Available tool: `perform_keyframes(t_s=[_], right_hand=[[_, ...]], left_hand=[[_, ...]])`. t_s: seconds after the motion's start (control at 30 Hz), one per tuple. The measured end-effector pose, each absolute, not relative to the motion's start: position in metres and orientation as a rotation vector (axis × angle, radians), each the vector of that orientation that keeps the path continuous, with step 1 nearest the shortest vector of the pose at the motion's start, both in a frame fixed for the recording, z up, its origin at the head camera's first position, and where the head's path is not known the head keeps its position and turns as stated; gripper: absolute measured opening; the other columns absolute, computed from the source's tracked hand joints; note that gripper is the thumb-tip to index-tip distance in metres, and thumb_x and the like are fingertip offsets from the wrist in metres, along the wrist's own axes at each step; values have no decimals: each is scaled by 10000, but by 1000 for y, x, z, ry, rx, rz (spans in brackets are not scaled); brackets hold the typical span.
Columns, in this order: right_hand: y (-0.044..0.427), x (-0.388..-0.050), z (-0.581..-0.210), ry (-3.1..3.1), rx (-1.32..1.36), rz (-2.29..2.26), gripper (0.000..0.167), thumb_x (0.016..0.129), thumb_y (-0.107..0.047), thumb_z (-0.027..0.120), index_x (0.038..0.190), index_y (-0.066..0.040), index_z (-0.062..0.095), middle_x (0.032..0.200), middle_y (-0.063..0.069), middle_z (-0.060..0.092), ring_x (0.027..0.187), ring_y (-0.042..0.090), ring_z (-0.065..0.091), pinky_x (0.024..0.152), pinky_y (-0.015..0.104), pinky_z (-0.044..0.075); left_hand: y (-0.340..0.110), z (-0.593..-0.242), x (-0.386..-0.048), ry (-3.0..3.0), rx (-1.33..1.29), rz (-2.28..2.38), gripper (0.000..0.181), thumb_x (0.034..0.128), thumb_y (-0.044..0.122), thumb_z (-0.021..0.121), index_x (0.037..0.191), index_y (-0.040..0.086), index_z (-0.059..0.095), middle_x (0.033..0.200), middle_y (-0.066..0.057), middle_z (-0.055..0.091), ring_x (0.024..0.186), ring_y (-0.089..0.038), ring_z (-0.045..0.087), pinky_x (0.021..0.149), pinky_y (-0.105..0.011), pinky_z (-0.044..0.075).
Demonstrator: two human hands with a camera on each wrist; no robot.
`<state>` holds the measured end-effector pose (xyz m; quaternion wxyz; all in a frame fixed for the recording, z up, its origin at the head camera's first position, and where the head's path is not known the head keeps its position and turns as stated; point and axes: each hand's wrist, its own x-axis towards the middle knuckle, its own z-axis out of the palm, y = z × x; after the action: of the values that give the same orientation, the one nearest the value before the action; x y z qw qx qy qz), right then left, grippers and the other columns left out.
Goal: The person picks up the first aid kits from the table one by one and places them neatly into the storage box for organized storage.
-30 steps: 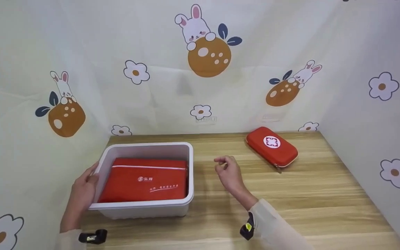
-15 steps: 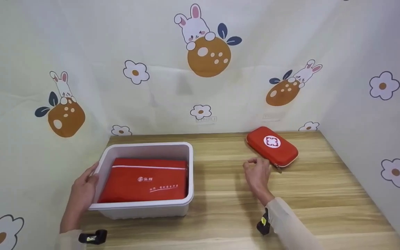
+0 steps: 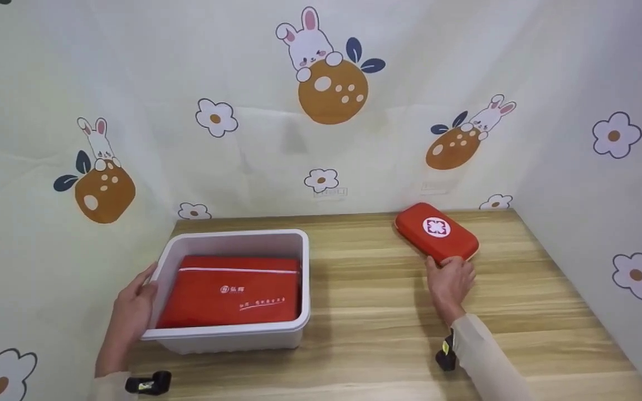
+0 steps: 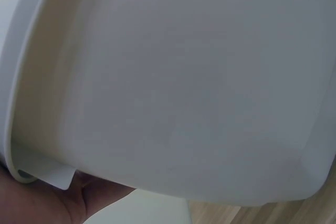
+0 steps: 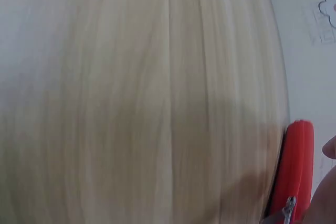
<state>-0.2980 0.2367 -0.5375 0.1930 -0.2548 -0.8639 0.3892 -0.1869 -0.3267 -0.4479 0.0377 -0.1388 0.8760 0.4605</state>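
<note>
A white plastic bin [image 3: 232,338] stands at the left of the table in the head view. My left hand [image 3: 133,307] grips its left rim; the left wrist view shows the hand under the bin's lip [image 4: 44,169]. Inside the bin lies a red pouch [image 3: 232,298] with white lettering and a white stripe. At the back right sits a red zippered hard case [image 3: 410,223] with a round white emblem. My right hand [image 3: 452,281] is at the case's near edge, thumb toward its left side. A metal zipper pull [image 5: 289,207] shows in the right wrist view.
The wood-grain table [image 3: 354,356] is bounded by printed fabric walls [image 3: 254,161] at the back and both sides. The back wall rises close behind the red case. Wood surface lies between the bin and the case.
My right hand has moved right and slightly away from the bin to the red case's near edge. Its fingers have spread apart somewhat. The left hand, bin and case have stayed put.
</note>
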Motion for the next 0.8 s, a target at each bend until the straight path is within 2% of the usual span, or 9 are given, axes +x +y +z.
perform_keyframes(t_s=[0.17, 0.27, 0.47, 0.8], right_hand=[[254, -299, -543, -2372, -878, 1067, 450, 931, -365, 586, 1099, 44, 497, 1173, 278, 468, 1136, 451, 430, 1008, 552, 324], [265, -301, -543, -2375, -950, 1112, 601, 929, -455, 575, 1193, 74, 470, 1247, 311, 449, 1188, 482, 426, 1032, 580, 331], [283, -306, -538, -2447, -1052, 1292, 919, 911, -639, 531, 1377, 126, 327, 1383, 344, 352, 1273, 490, 364, 1092, 608, 327], [289, -307, -530, -2583, -1083, 1458, 1143, 857, -782, 486, 1478, 139, 217, 1427, 347, 317, 1255, 457, 352, 1104, 633, 309]], left_hand=[[-328, -448, -188, 2715, -419, 1385, 573, 1082, 408, 205, 1622, 266, 76, 1652, -236, 199, 1461, -475, 272, 1167, -692, 275], [-328, -447, -190, 2718, -417, 1375, 563, 1086, 379, 181, 1623, 246, 81, 1636, -262, 216, 1444, -480, 287, 1164, -704, 265], [-327, -448, -191, 2688, -434, 1378, 568, 1086, 387, 207, 1622, 264, 67, 1660, -234, 173, 1476, -482, 250, 1168, -698, 258], [-329, -448, -190, 2676, -436, 1394, 566, 1086, 394, 202, 1622, 268, 70, 1668, -218, 158, 1490, -473, 232, 1175, -695, 247]])
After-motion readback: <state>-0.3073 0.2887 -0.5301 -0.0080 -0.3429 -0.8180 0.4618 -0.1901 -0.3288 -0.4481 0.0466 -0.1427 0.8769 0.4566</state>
